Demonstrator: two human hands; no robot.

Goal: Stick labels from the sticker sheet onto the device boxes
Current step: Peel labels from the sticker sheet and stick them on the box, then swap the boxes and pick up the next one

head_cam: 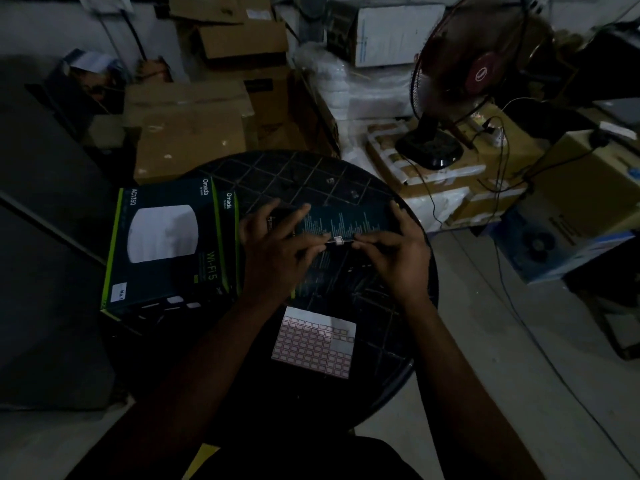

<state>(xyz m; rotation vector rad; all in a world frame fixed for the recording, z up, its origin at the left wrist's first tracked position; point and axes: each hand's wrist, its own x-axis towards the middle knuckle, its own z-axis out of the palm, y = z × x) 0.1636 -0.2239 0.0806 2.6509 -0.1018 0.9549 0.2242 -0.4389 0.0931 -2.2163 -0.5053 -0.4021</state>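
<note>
A dark device box [349, 218] stands tilted on the round black table [381, 362], its printed side facing me. My left hand [277, 251] grips its left end, fingers spread over the top. My right hand [391, 252] holds the right end, thumb and forefinger pressing a small white label [338, 240] onto the box's lower edge. The sticker sheet [313, 344], pink-bordered with several labels, lies flat on the table just below my hands. Two more device boxes [162, 244] sit stacked at the left, the top one bearing a white label [119, 292].
Cardboard cartons [187, 129] are piled behind the table. A standing fan [460, 74] rests on taped boxes at the back right, with cables [502, 188] trailing down to the floor. A dark panel [45, 216] fills the left side.
</note>
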